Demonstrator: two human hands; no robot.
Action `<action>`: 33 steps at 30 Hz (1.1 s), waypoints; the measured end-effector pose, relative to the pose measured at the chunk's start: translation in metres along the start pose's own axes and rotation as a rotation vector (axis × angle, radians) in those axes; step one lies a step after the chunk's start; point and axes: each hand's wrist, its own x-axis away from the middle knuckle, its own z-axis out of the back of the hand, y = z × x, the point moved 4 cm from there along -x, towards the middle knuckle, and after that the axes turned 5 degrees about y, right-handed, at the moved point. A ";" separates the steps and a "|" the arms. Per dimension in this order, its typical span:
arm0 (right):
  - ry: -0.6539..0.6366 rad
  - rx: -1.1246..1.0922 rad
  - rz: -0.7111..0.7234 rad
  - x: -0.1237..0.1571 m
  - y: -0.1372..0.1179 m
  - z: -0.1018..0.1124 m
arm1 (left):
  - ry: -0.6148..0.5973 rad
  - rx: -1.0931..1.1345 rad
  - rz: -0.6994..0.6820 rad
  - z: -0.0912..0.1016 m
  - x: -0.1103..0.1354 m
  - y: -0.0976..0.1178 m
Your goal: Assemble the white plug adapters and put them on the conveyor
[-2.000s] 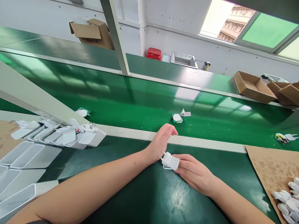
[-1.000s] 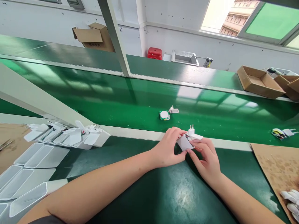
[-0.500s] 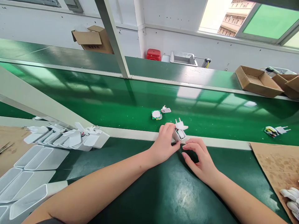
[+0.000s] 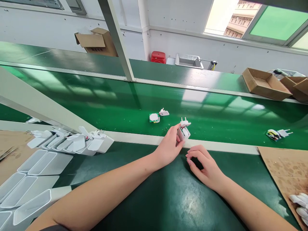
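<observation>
Only one white charger [image 4: 183,133] in left hand [image 4: 169,148], right hand [image 4: 204,166] empty

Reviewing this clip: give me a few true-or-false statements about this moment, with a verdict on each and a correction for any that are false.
1. The left hand holds a white plug adapter with its pins pointing up. True.
2. The right hand grips the same adapter. False: the right hand is apart from it, curled above the dark green bench.
3. A green circuit board lies beside a white plug part on the green conveyor belt. True.
4. Cardboard trays sit on the belt beside the circuit board. False: the cardboard trays stand on the far shelf beyond the belt.
</observation>
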 end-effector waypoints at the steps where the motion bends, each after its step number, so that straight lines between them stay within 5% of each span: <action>1: -0.010 -0.003 0.000 0.000 0.000 0.000 | -0.012 0.010 0.022 0.003 -0.004 -0.001; 7: -0.050 -0.029 0.001 0.000 -0.001 -0.002 | -0.027 0.113 0.144 0.019 -0.022 -0.010; 21: -0.106 -0.047 0.015 -0.003 -0.004 -0.003 | 0.230 0.119 -0.003 0.017 -0.005 -0.008; 33: -0.167 -0.038 0.018 -0.003 -0.004 -0.005 | 0.202 0.178 0.027 0.021 -0.007 0.001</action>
